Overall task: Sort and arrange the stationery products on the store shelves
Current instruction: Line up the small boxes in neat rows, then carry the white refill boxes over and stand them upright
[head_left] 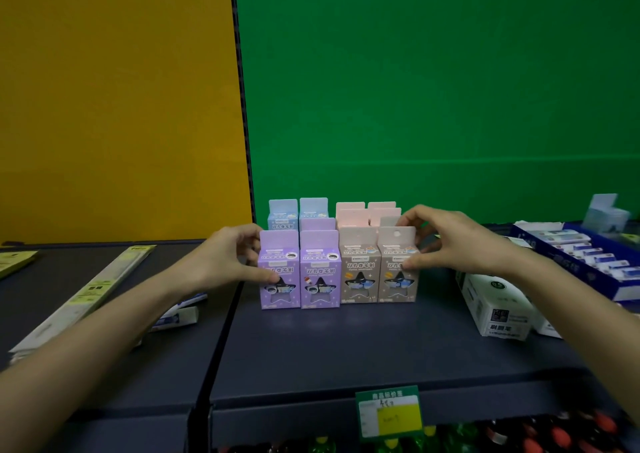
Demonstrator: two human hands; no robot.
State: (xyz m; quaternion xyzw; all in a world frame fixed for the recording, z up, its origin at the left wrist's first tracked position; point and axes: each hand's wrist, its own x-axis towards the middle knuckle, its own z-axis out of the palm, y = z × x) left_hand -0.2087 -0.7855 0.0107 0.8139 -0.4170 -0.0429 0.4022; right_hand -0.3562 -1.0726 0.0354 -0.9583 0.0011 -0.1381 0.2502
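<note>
- Dark shelf point(346, 342) holds a block of small upright cartons, centre of view, standing in rows running back toward 12 o'clock against the green back panel point(433, 89).
- Front row, 9 to 3 o'clock: two purple cartons, then two beige ones. Behind them blue cartons point(283, 214) at the left rear, pink cartons point(351, 213) at the right rear.
- Left hand point(227, 258) on the outer purple carton point(278, 274): thumb across its front face, fingers curled round its left side. Grip narrow, closed on that box.
- Right hand point(446, 241) on the outer beige carton point(398, 272): thumb on the front, fingers over the hang tab and right side. Grip narrow, pinching that box.
- Key relation: the two hands bracket the front row from 9 and 3 o'clock. The row's long axis runs left–right; each carton's own long axis is vertical. Each hand is nearest its own end box.
- Judgement: a squeeze inward, or a nudge toward 12 o'clock, would square the front row; the beige pair looks set slightly farther back than the purple pair.
- Clutter elsewhere: long flat packs point(86, 290) at 9 o'clock, white boxes point(495, 307) and a blue display tray point(588, 262) at 3 o'clock.
- Green price tag point(389, 414) on the shelf edge at 6 o'clock.
</note>
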